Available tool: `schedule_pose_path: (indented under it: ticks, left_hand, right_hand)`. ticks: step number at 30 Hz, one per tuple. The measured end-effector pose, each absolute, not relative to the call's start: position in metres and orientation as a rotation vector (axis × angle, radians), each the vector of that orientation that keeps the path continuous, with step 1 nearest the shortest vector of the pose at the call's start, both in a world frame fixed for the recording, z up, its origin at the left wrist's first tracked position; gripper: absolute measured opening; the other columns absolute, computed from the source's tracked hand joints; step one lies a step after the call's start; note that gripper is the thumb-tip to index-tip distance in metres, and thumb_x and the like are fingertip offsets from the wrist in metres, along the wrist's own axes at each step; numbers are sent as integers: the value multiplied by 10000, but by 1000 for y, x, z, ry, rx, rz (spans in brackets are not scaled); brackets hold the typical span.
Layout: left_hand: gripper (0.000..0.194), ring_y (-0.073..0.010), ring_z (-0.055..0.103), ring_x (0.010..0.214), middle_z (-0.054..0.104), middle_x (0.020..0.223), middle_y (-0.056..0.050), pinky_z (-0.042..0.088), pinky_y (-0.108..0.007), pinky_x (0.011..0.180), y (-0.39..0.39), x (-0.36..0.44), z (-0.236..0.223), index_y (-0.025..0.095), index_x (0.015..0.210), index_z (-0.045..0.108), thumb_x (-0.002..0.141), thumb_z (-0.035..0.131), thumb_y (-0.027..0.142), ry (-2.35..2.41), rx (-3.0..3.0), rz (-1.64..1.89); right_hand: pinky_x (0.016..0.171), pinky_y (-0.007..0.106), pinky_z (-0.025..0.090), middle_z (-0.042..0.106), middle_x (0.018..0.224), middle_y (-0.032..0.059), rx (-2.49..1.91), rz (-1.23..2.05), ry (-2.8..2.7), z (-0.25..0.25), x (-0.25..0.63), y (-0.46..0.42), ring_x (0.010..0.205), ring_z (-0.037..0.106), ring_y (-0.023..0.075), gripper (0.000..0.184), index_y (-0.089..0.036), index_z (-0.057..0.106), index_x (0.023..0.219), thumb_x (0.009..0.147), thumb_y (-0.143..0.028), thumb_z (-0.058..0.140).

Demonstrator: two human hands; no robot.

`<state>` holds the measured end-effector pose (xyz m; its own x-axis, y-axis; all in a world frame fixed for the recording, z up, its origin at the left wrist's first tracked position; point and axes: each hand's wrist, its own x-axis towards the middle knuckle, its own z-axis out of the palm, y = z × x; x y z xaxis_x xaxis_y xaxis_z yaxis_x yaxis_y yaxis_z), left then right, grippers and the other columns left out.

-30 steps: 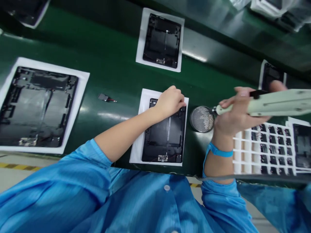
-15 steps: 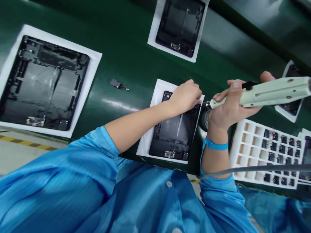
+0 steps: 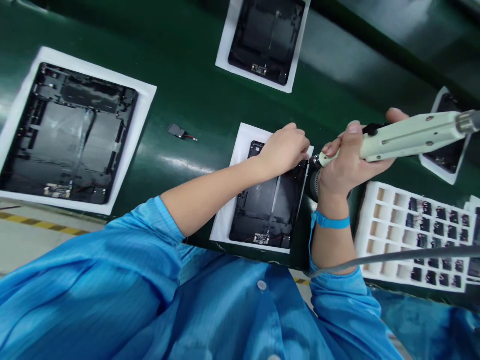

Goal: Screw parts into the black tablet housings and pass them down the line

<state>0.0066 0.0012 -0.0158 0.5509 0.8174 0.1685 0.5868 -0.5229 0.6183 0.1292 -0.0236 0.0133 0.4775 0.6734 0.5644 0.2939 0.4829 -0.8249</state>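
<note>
A black tablet back shell (image 3: 268, 207) lies on a white foam sheet (image 3: 225, 222) at the near edge of the green conveyor belt (image 3: 187, 110). My left hand (image 3: 285, 148) rests on the shell's far right corner with its fingers curled and pressed together; what they pinch is hidden. My right hand (image 3: 347, 162) is wrapped round a pale green electric screwdriver (image 3: 408, 136). Its tip points left and meets the shell's corner right beside my left fingertips.
A larger open shell on foam (image 3: 67, 132) lies at the left, another (image 3: 264, 37) at the far middle, a third (image 3: 446, 150) at the right. A small loose part with wires (image 3: 179, 132) sits on the belt. A white compartment tray (image 3: 412, 235) holds several small black parts.
My right hand has carried the screwdriver left from above the round mesh dish to the shell's corner beside my left hand. The dish is now hidden behind my right hand.
</note>
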Motion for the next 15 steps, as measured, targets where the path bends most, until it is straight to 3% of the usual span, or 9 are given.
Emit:
schedule_pose_path:
  ticks: [6, 11, 15]
  left_hand:
    - [160, -303, 628, 1033, 753, 935, -113, 487, -427, 904, 3, 2, -17, 158, 978, 889, 1071, 792, 246, 1122, 2306, 611]
    - [183, -298, 606, 997, 738, 902, -108, 479, -433, 871, 4, 4, -21, 168, 942, 887, 1072, 797, 260, 1113, 2282, 652]
    - [177, -297, 607, 1002, 733, 899, -104, 477, -433, 868, 4, 4, -23, 174, 949, 887, 1071, 794, 261, 1103, 2264, 676]
  right_hand:
    - [497, 288, 491, 694, 913, -64, -1079, 353, -1050, 26, 135, -31, 488, 513, 92, 426, -303, 583, 1360, 985, -382, 768]
    - [494, 281, 484, 633, 813, -103, -1121, 164, -966, 44, 172, -38, 460, 450, 95, 306, -318, 566, 1240, 987, -358, 733]
    - [506, 286, 497, 719, 905, -69, -1185, 126, -951, 37, 185, -36, 479, 473, 92, 310, -294, 549, 1262, 999, -316, 712]
